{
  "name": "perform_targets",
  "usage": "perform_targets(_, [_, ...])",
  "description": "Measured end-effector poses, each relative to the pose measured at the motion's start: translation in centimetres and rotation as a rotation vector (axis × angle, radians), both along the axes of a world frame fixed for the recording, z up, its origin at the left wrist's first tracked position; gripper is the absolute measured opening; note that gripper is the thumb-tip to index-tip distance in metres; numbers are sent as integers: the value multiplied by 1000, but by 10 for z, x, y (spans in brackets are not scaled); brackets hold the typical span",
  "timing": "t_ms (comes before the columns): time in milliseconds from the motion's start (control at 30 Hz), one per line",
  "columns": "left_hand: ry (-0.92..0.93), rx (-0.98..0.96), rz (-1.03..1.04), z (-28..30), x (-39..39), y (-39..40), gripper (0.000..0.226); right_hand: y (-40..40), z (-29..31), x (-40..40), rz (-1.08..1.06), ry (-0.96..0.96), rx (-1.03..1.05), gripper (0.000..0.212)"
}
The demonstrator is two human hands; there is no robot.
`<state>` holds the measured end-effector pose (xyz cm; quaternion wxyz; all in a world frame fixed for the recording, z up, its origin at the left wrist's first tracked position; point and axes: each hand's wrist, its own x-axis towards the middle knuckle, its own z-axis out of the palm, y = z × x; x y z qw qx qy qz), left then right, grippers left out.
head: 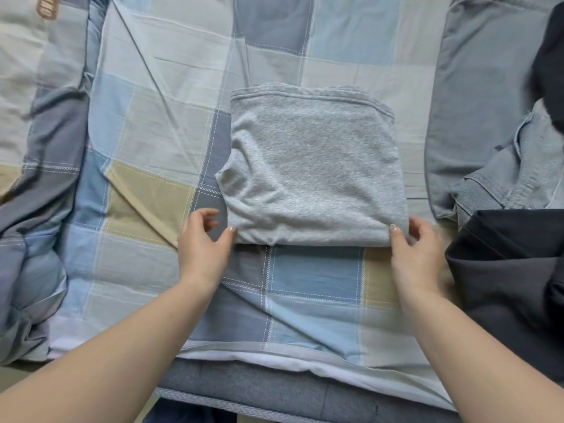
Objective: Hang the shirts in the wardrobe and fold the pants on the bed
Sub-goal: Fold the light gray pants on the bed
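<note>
Hands at the near corners of folded grey pants

Forearms reach forward over the bed's near edge, bare, one on each side. My left hand (203,242) sits at the near left corner of the grey pants (314,169), thumb tip touching the fold, the other fingers loosely curled above the cover and gripping nothing. My right hand (416,248) is at the near right corner, thumb on top of the cloth and fingers curled round its edge, pinching it.

One pair of grey pants lies folded into a thick square in the middle of the checked bedspread (314,270). To the right I count three more pieces: a pale blue garment (476,102) lying flat, a light denim garment (518,178) crumpled on it, and a dark garment (512,270) heaped at the bed's right edge. A bunched duvet (39,178) lies along the left.
</note>
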<state>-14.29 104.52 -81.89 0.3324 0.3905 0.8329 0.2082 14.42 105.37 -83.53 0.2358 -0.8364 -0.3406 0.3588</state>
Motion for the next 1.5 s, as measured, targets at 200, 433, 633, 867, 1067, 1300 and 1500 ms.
perform_targets(200, [238,397,-808,3,52,63,51,65,18,-45,769,-396,298,56])
perform_targets(433, [635,59,-973,-49,58,100,75,105,-31,-49,1050,-722,9,75])
perform_targets(633, [503,-59,-721,-49,17,97,84,101,-31,-18,690,-494,-112,95])
perform_targets(867, [-80,-13,-189,-29,2,112,86,104,-8,7,207,142,-11,76])
perform_targets(1067, [-468,-201,-44,-18,13,132,64,108,-12,2,50,579,-127,41])
perform_targets(1300, [-625,-148,-46,13,22,103,39,77,24,7,60,597,-71,33])
perform_targets(1500, [-808,-158,-136,90,32,64,33,16,113,22,-8,678,-43,27])
